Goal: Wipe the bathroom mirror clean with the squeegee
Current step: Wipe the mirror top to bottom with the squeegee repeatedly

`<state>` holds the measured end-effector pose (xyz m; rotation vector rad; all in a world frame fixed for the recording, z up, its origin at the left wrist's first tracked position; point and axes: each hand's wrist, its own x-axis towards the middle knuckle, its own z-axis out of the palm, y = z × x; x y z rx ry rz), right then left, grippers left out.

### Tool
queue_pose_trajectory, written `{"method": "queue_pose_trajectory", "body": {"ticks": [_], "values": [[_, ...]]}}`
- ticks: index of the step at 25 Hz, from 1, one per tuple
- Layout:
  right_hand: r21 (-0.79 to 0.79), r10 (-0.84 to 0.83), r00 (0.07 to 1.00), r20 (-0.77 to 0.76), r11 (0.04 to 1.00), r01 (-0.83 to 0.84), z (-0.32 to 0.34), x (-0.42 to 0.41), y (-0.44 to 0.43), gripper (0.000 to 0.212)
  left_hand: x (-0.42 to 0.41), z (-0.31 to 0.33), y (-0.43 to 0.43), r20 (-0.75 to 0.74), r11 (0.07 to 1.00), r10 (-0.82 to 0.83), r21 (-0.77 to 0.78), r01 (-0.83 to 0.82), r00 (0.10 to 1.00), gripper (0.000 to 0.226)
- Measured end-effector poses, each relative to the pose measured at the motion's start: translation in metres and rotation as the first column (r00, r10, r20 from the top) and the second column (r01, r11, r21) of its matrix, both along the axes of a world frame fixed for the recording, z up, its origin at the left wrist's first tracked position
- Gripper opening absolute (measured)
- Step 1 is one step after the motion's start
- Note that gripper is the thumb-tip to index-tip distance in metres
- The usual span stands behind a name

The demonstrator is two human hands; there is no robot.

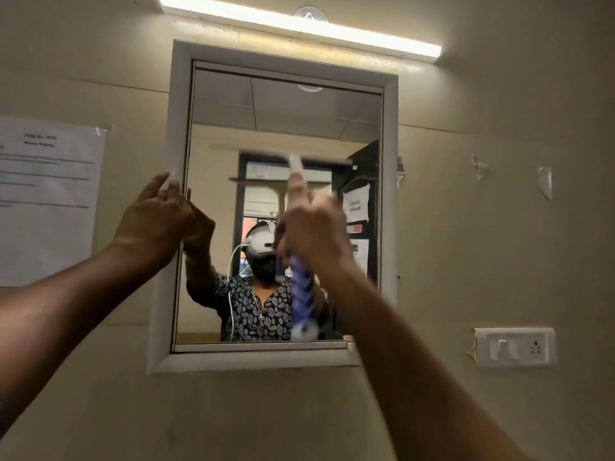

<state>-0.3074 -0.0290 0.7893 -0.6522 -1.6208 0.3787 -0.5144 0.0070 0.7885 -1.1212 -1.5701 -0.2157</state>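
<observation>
A white-framed mirror (286, 111) hangs on the beige wall in front of me. My right hand (314, 232) grips the squeegee (301, 287) by its blue-and-white handle, raised before the middle of the glass. The handle hangs below my fist; the white neck rises above it to a blurred blade near mid-height of the mirror. Whether the blade touches the glass I cannot tell. My left hand (154, 217) is lifted at the mirror's left frame, fingers loosely spread, holding nothing. The glass reflects a person with a headset.
A tube light (299, 26) glows above the mirror. A printed paper notice (46, 194) is taped to the wall at the left. A white switch and socket plate (515, 346) sits at the lower right. Torn tape scraps (545, 181) cling to the right wall.
</observation>
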Motion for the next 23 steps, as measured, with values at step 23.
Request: {"method": "queue_pose_trajectory", "body": {"ticks": [23], "values": [[-0.005,-0.194,0.978,0.076,0.981,0.195,0.150,0.014,0.041,0.037,0.002,0.003,0.004,0.001,0.999,0.023,-0.039,-0.023,1.000,0.049]]}}
